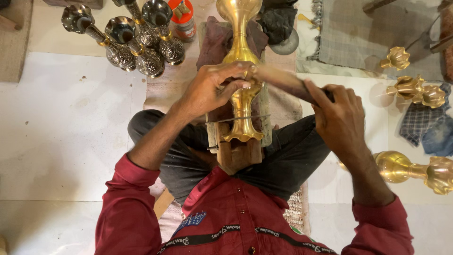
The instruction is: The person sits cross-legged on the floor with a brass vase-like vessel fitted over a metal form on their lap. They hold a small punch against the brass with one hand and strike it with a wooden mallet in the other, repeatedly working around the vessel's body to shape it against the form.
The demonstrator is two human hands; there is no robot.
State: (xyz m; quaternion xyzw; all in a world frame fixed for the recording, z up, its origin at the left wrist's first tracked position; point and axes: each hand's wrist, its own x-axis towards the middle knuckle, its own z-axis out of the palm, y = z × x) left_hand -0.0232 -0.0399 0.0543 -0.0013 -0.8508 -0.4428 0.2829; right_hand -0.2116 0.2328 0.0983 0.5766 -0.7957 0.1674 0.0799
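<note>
A tall brass vase [240, 52] lies lengthwise on a wooden block [238, 151] between my knees, its flared foot toward me and held down by a thin wire. My left hand [212, 87] rests on the vase's narrow stem, fingers pinching the tip of a long dark tool [281, 82]. My right hand [337, 118] grips that tool's other end, to the right of the vase. The tool crosses the vase at its stem.
Three dark engraved vases [137, 42] stand at the upper left beside an orange can [183, 19]. Plain brass vases [415, 89] lie at the right, one large [410, 170] near my right arm. Cloths [424, 125] lie on the pale floor.
</note>
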